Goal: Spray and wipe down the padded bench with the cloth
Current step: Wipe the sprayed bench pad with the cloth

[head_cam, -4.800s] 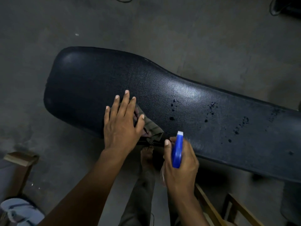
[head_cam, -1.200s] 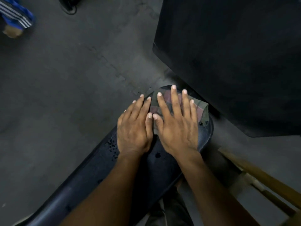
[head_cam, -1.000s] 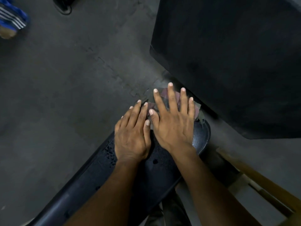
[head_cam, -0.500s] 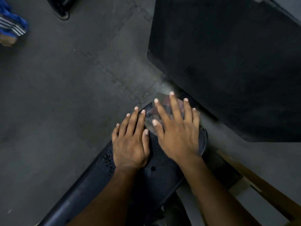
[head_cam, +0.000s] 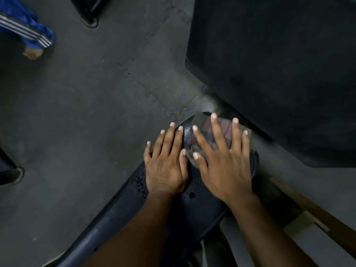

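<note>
One padded bench (head_cam: 194, 207), narrow with a rounded end and covered in black pebbled vinyl, runs lengthwise from lower left to upper right, its rounded tip just past the fingertips. A few dark droplets sit on it near the left wrist. One cloth (head_cam: 221, 128), blurred, with dull reddish and green patches, lies on the bench tip under the right hand (head_cam: 224, 166), whose straight, spread fingers press it flat. The left hand (head_cam: 165, 166) rests flat on the vinyl just beside it, fingers extended. Beyond the fingertips lies grey interlocking floor matting (head_cam: 96, 112); a large black panel (head_cam: 279, 64) stands beyond the right fingers.
</note>
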